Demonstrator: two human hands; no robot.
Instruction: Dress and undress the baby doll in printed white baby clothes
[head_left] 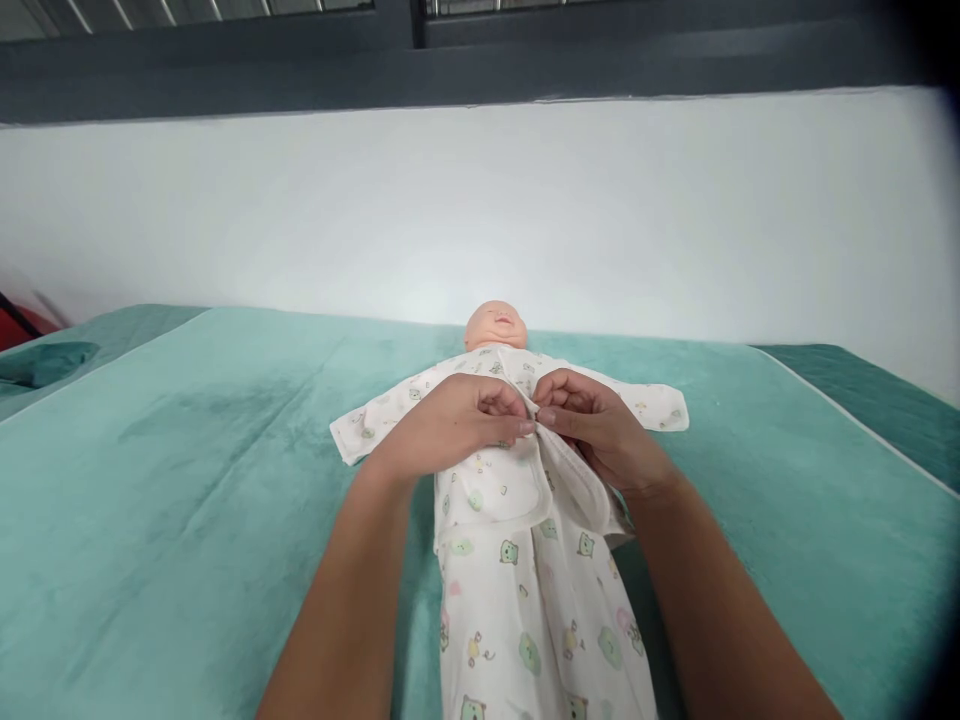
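A baby doll (496,325) lies on its back, head toward the wall, in a white baby jacket (491,490) with small animal prints. Matching trousers (525,620) cover its legs. Both sleeves stretch out sideways. At the chest, my left hand (487,410) pinches the jacket's front edge between thumb and fingers. Directly beside it, my right hand (592,420) grips the other side of the front opening, with the fingertips of both hands nearly touching. Below my right hand the front flap stands partly lifted and folded. Any fastener between the fingers is hidden.
Under the doll spreads a teal plush cover (225,480), with darker quilted fabric (870,400) along the right side. Behind it rises a white wall (375,220) below a dark window frame (225,70). A red object (19,325) shows at the far left.
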